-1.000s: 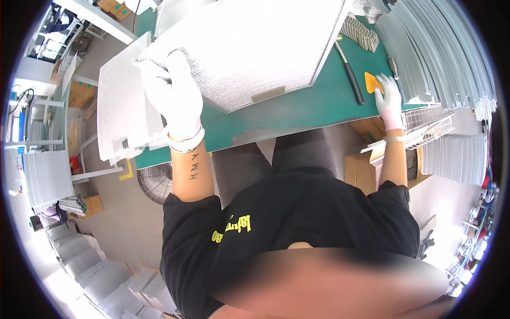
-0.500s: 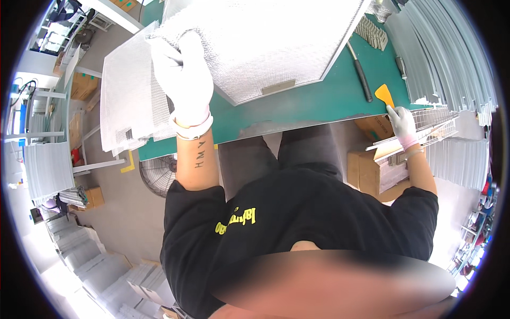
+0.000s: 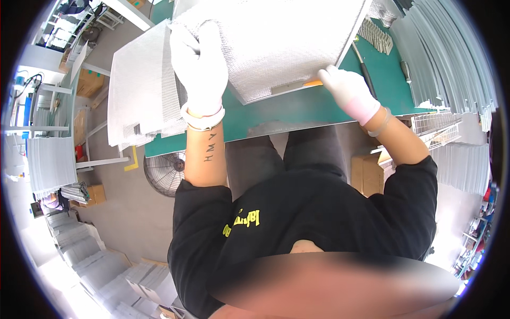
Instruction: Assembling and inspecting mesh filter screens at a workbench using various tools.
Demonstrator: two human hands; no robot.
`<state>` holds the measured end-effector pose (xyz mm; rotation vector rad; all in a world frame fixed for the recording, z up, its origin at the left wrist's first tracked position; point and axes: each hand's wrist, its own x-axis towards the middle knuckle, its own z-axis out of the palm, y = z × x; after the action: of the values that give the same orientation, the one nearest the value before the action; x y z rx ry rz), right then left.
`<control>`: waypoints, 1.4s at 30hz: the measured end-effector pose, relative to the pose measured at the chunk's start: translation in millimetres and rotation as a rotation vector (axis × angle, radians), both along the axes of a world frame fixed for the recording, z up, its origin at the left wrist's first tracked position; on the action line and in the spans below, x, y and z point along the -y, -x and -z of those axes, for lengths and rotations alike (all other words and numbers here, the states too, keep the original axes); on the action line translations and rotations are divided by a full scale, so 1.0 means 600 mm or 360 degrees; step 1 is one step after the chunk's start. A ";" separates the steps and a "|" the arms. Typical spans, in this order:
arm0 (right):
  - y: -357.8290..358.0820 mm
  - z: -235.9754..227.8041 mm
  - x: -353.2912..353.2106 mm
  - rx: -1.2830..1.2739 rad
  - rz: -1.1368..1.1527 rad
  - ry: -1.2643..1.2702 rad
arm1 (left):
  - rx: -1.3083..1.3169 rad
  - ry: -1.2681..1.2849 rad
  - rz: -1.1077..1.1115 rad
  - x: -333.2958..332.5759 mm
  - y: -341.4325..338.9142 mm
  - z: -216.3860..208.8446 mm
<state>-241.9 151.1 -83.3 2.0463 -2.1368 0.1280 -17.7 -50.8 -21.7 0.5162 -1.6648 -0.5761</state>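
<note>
A large silvery mesh panel [image 3: 287, 50] with a thin pale frame lies on the green-topped table. My left hand [image 3: 201, 69], in a white glove, grips its left edge, thumb over the mesh and fingertips partly lost against it. Gloved as well, my right hand [image 3: 346, 91] is closed round an orange scraper [image 3: 313, 83]. The scraper's blade meets the near edge of the panel, beside a small bare rectangular plate [image 3: 286, 88] set in that edge. Most of the scraper is hidden by the fingers.
Loose mesh sheets [image 3: 141, 85] overhang the table's left end. A dark-handled hammer [image 3: 365, 69] lies right of the panel, near a row of small metal pieces [image 3: 376, 37]. A tall stack of pale strips [image 3: 451, 58] stands at far right. A floor fan [image 3: 166, 173] is below left.
My right hand has swung left and up from the table's right front edge, bringing the scraper to the panel's near edge. My left hand keeps its place on the panel; the whole view shifted slightly.
</note>
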 end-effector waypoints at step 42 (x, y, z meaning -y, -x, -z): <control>0.231 0.080 -0.162 -0.0316 0.1352 0.0378 | -0.0174 0.0265 0.0190 -0.029 -0.023 0.015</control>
<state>-380.6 248.0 -131.5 0.8675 -2.4963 0.0496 -4.1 -33.4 -30.6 0.2616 -1.6296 -0.5374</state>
